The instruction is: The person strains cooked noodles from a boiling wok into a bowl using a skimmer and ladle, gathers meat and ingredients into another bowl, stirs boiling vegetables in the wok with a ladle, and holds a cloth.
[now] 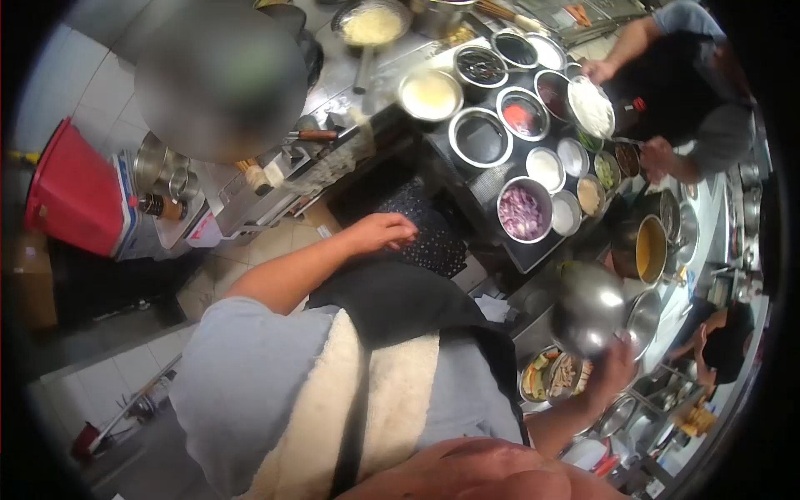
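My left hand (387, 232) is held in front of my black apron (408, 304), its fingers loosely curled with nothing visible in them. Off to the right, my right hand (615, 367) grips the edge of a shiny, rounded metal bowl (587, 308), whose outside faces up toward me. Below that bowl, a round container (529, 387) with sliced food and vegetable pieces is partly covered by it and my hand. A pot with orange-brown contents (650, 250) stands just beyond the bowl.
Several metal bowls crowd the black counter, including chopped red onion (522, 212) and pale yellow liquid (431, 96). Across it, another person's hand (597, 71) holds a bowl of white food (592, 108). A pan (371, 25) and a red bin (79, 192) stand leftward.
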The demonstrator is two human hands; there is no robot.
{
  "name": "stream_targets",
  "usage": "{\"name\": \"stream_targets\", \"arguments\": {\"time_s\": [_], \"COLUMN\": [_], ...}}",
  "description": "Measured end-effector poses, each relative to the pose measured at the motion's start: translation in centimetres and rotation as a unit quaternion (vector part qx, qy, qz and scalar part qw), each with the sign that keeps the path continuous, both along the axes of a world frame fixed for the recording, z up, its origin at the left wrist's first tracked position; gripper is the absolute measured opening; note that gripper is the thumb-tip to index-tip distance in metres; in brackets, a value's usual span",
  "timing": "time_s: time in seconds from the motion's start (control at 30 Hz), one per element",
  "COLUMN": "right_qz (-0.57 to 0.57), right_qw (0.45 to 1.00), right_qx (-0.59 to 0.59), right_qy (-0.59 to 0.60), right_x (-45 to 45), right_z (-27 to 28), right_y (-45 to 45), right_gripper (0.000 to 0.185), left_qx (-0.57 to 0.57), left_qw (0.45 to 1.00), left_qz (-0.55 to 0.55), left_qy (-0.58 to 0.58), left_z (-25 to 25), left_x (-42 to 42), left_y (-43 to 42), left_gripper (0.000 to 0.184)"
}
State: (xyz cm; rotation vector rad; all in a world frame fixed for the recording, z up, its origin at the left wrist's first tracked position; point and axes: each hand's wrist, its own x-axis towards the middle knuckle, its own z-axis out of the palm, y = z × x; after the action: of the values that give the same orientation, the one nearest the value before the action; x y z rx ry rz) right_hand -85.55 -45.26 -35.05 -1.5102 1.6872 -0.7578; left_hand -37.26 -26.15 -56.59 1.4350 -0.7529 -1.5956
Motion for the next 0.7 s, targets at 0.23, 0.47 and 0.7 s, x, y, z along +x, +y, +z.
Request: {"name": "stream_targets", "arguments": {"time_s": [0.23, 0.47, 0.7], "right_qz": [0.734, 0.549, 0.304], "right_qw": [0.642, 0.824, 0.869], "right_qx": [-0.200, -0.135, 0.348], "right_qy": [0.096, -0.040, -0.175], "right_x": [40.7, 59.5, 73.8], "right_z": [-9.1, -13.1, -26.0], "right_y": [4.6, 3.5, -8.3], "right_gripper": [0.022, 0.038, 0.049], "left_qx": [0.016, 0.021, 0.034], "left_qw": [0.904, 0.886, 0.850], "left_qz": [0.289, 0.461, 0.526], "left_qy": [0.316, 0.057, 0.015], "left_z": [7.0, 2.7, 4.0], "left_x": [9.3, 17.9, 21.4], "left_y": [3.7, 11.6, 13.8], "left_gripper": [0.053, 0.052, 0.046]}}
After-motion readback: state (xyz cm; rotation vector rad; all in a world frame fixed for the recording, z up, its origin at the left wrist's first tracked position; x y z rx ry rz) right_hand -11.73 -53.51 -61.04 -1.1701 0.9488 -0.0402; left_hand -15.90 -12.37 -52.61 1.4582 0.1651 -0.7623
